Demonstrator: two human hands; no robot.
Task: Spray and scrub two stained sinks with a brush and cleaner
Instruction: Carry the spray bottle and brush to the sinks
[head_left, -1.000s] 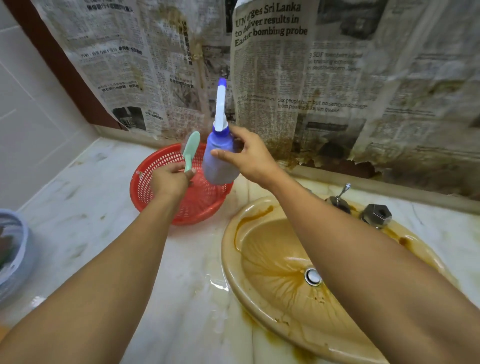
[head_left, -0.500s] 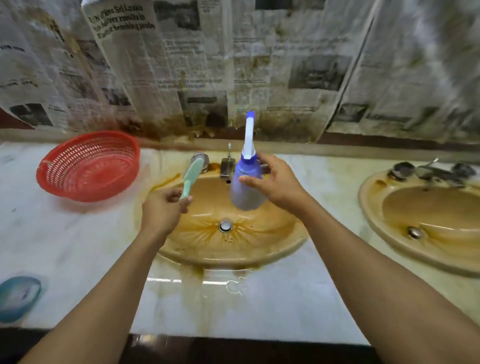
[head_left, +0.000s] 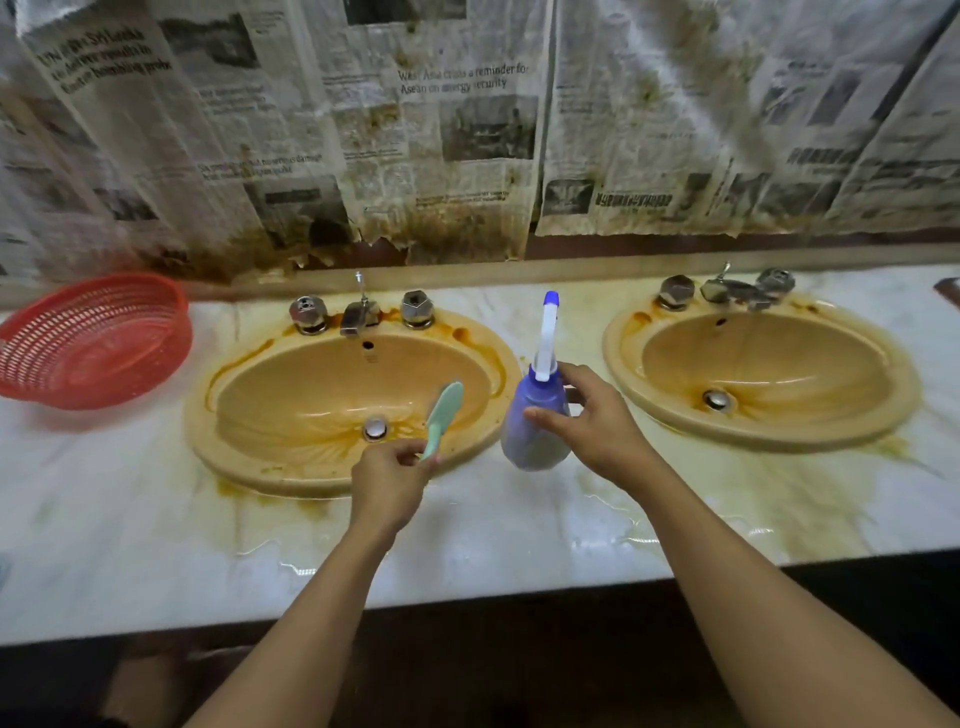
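My left hand is curled around the handle end of the pale green brush, pinching it between thumb and fingers. The brush head points up toward 1 o'clock, over the near right part of the left sink, just beside its drain. My right hand grips the purple cleaner bottle, thumb on the near side and fingers wrapped round the far side. The bottle is upright, its white nozzle with the blue tip pointing to 12 o'clock. It hangs above the bench, between the two sinks and at 3 o'clock from the brush. The right sink sits at 2 o'clock from my right hand, apart from it. Both bowls are stained orange-brown, and the stain runs onto the wet marble around them. A red basket sits at 9 o'clock from the left sink, and stained newspaper covers the wall behind.
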